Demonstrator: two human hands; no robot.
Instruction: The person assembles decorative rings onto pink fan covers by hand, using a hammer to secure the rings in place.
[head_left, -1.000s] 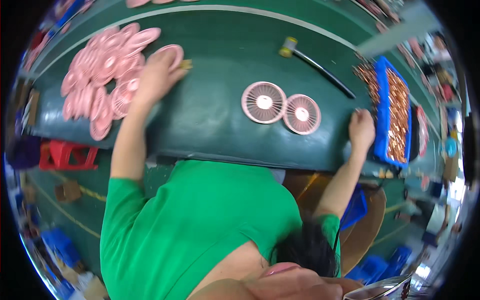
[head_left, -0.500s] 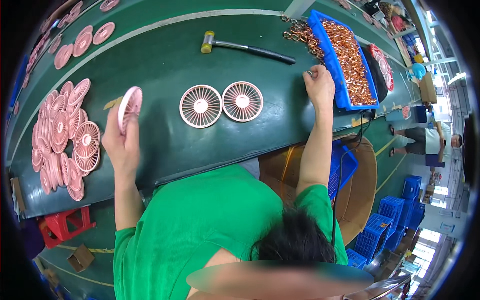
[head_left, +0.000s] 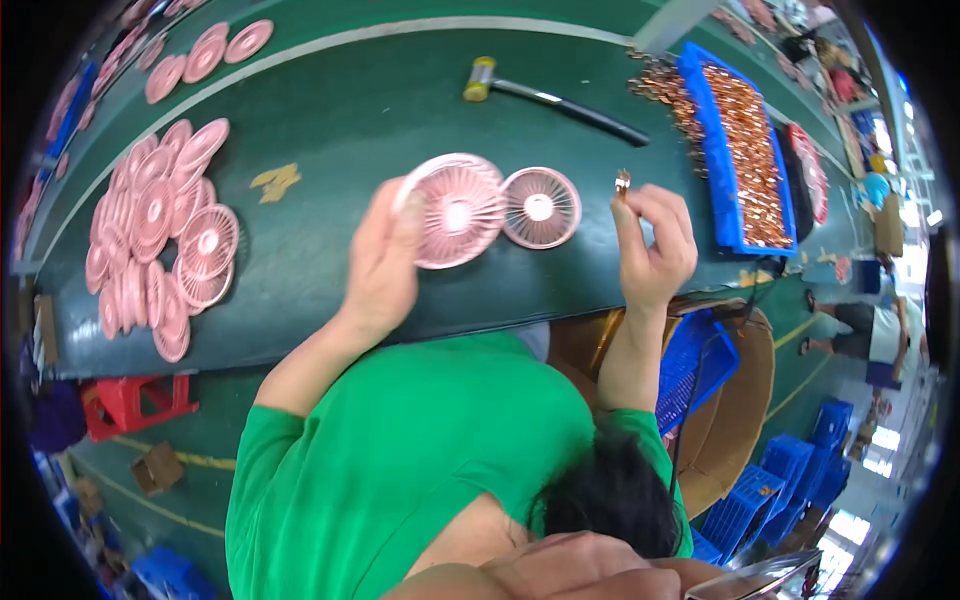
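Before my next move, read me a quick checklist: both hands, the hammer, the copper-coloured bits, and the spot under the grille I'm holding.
1. Left hand gripping a pink grille at its edge: ok.
2. Right hand pinching a small copper-coloured piece at the fingertips: ok.
3. Hammer lying on the green table, in neither hand: ok.
4. All other copper-coloured pieces inside the blue tray: not ok; some loose pieces lie outside, beside it.
5. Table bare directly under the held grille: cannot tell; the grille blocks the view.
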